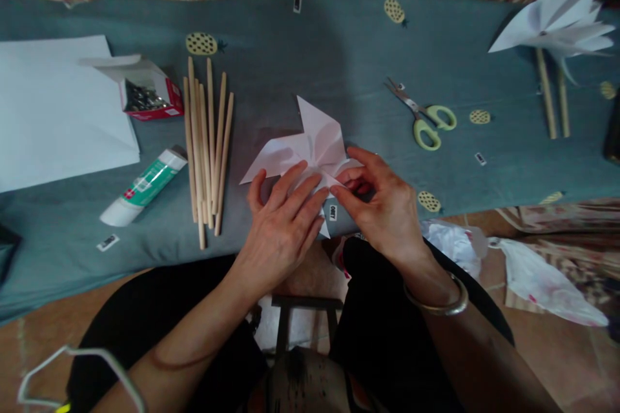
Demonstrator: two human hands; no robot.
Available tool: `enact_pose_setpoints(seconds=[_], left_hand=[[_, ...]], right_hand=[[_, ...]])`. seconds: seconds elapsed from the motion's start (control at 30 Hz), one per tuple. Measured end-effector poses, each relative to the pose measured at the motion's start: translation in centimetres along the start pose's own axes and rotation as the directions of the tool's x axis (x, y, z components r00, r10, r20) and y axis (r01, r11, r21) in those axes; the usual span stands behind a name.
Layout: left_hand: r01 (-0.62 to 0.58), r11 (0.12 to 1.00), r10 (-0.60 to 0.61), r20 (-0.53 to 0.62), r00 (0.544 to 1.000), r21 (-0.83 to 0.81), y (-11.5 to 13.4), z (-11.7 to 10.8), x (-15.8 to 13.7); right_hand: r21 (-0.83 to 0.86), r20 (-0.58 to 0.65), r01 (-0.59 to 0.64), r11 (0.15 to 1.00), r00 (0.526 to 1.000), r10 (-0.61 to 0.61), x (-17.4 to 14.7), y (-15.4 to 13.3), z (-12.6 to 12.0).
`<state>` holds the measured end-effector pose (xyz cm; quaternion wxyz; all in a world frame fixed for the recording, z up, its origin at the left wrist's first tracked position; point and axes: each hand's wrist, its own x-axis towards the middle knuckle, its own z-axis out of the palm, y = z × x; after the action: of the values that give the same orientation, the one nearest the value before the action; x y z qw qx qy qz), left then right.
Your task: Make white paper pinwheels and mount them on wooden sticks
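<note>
A white paper pinwheel (323, 132) lies near the front edge of the cloth-covered table, its blades folded toward the middle. My left hand (283, 222) rests over its lower part with the fingers spread, pressing it down. At the pinwheel's right side, my right hand (380, 200) pinches a paper corner between thumb and fingers. Part of the pinwheel is hidden under both hands. Left of them lie several wooden sticks (208, 148) side by side. To the right, a pair of scissors (421, 113) with light green handles lies with its blades slightly apart.
A glue tube (145, 187), an opened red and white box (152, 93) of small metal pieces and white paper sheets (58, 110) lie at the left. Finished-looking pinwheels (557, 22) on sticks lie far right. Plastic bags (542, 277) are on the floor at right.
</note>
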<state>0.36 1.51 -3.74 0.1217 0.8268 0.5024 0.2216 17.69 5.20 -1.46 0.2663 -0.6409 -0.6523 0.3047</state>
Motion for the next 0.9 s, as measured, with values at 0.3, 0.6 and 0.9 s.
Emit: enact_pose_setpoints(seconds=[0.3,0.6,0.9], left_hand=[[-0.015,1.000,0.013,-0.090,0.996,-0.014,0.0,0.8,0.0],[-0.028,0.999,0.026,-0.114,0.993,-0.018,-0.1,1.0,0.0],[-0.032,0.999,0.029,-0.125,0.992,-0.022,0.0,1.1,-0.1]], right_hand=[[-0.022,0.014,0.013,1.000,1.000,-0.013,0.1,-0.1,-0.2],[-0.043,0.033,0.027,0.999,0.999,-0.025,0.1,-0.1,-0.3],[-0.044,0.034,0.036,0.998,0.999,-0.035,0.1,0.1,-0.2]])
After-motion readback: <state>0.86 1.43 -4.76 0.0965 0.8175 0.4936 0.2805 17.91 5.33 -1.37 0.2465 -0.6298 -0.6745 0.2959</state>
